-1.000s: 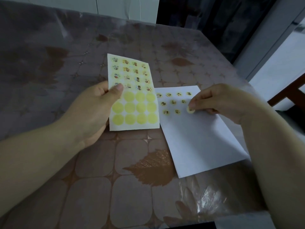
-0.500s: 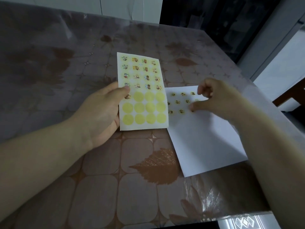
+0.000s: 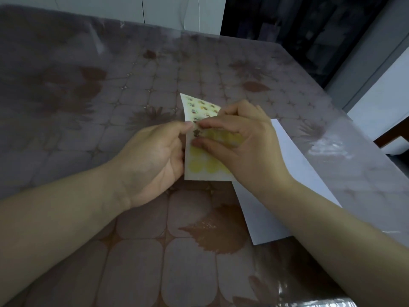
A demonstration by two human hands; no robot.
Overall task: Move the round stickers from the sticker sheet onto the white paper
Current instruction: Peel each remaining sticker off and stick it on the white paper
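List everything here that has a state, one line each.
sticker sheet: held up, curved; lower circles peeled bare, upper rows unpeeled.
left hand: grips the sheet's left edge.
right hand: thumb and forefinger pinch a sticker on the sheet.
white paper: flat on the table, partly under the right arm.

A: What carries everything?
B: A worktop (image 3: pixel 137 262) under a glossy clear cover (image 3: pixel 327 149), patterned with rounded tiles and brown leaves.
A: What lies on it?
B: A white paper (image 3: pixel 263 220), flat, right of centre.
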